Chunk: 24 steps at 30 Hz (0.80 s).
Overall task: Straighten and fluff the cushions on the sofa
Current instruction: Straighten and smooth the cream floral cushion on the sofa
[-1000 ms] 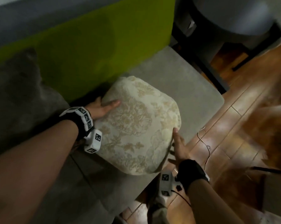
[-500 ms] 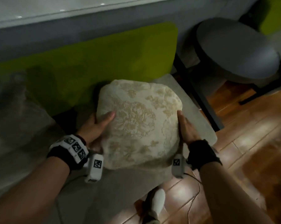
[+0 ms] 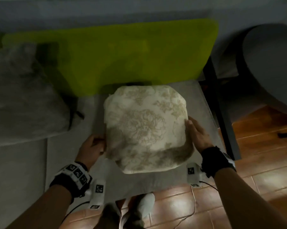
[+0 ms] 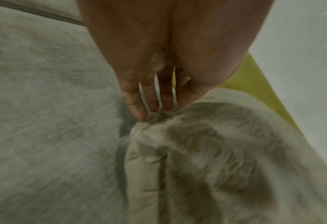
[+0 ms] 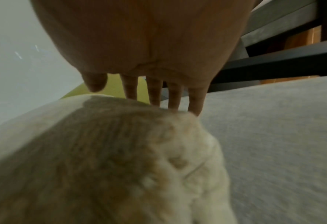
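Note:
A cream cushion with a pale floral pattern sits on the grey sofa seat, in front of the lime-green backrest. My left hand is at its lower left side. In the left wrist view, the left hand's straight fingers touch the creased edge of the cushion. My right hand lies flat against the right side. The right wrist view shows its straight fingers resting on the cushion. Neither hand curls round the fabric.
A grey fuzzy cushion lies on the seat to the left. A black frame bar edges the sofa on the right, with a round grey seat beyond it. Below are the wooden floor and my white shoe.
The cushion has gone from lying askew to sitting square in front of the backrest. My left hand slid from its upper left to its lower left side. The right hand came up its right side.

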Tool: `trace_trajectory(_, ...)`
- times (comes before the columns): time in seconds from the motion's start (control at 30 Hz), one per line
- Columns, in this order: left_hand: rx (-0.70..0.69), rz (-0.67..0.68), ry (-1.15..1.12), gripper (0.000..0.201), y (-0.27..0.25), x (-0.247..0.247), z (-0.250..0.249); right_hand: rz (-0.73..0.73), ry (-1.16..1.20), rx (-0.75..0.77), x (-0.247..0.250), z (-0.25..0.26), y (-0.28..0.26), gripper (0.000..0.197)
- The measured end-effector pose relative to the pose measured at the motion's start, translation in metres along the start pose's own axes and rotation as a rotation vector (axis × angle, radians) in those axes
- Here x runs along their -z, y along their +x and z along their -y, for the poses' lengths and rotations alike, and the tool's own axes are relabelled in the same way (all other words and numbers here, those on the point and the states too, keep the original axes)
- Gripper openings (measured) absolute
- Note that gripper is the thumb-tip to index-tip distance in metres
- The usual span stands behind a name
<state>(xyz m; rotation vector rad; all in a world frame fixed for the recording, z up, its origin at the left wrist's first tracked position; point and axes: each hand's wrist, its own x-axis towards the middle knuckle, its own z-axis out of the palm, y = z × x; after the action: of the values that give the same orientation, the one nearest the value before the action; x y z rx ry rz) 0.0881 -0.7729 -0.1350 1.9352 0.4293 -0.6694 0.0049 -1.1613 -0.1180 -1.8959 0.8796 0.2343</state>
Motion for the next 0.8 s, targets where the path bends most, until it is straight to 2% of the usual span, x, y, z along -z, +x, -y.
trace_trajectory(0.07,0.034,-0.015,0.097,0.016,-0.002,0.001,0.022,-0.105,-0.091,0.028,0.007,-0.025,-0.007,0.047)
trace_trajectory(0.13,0.090,0.051,0.213,0.016,-0.007,-0.002,0.042,-0.159,-0.193,-0.028,0.012,-0.053,-0.016,0.021)
trace_trajectory(0.2,0.127,0.138,0.303,0.014,-0.016,-0.011,0.049,-0.052,-0.177,-0.177,0.012,-0.076,-0.028,0.010)
trace_trajectory(0.3,0.106,0.210,0.339,0.028,-0.025,-0.024,0.044,0.099,0.115,-0.278,0.002,-0.083,-0.042,0.020)
trace_trajectory(0.33,0.085,0.228,0.324,0.027,-0.027,-0.028,0.039,0.088,0.233,-0.246,-0.004,-0.079,-0.045,0.026)
trace_trajectory(0.4,0.006,0.153,0.263,0.022,-0.032,-0.032,0.030,0.015,0.419,-0.139,-0.016,-0.060,-0.052,0.033)
trace_trajectory(0.5,-0.161,0.042,0.131,0.018,-0.031,-0.037,0.010,-0.098,0.608,-0.056,-0.027,-0.041,-0.052,0.017)
trace_trajectory(0.57,-0.241,-0.010,0.063,0.019,-0.027,-0.042,-0.006,-0.139,0.620,-0.095,-0.029,-0.034,-0.042,0.028)
trace_trajectory(0.63,-0.272,0.004,0.035,0.021,-0.021,-0.048,-0.016,-0.141,0.444,-0.125,-0.031,-0.026,-0.030,0.019)
trace_trajectory(0.7,-0.260,0.035,0.047,0.025,-0.021,-0.054,-0.023,-0.093,0.264,-0.138,-0.032,-0.024,-0.024,0.021)
trace_trajectory(0.73,-0.256,0.042,0.068,0.027,-0.020,-0.056,-0.025,-0.068,0.244,-0.151,-0.032,-0.021,-0.023,0.025)
trace_trajectory(0.8,-0.265,0.022,0.163,0.037,-0.020,-0.059,-0.033,0.002,0.370,-0.162,-0.031,-0.017,-0.025,0.030)
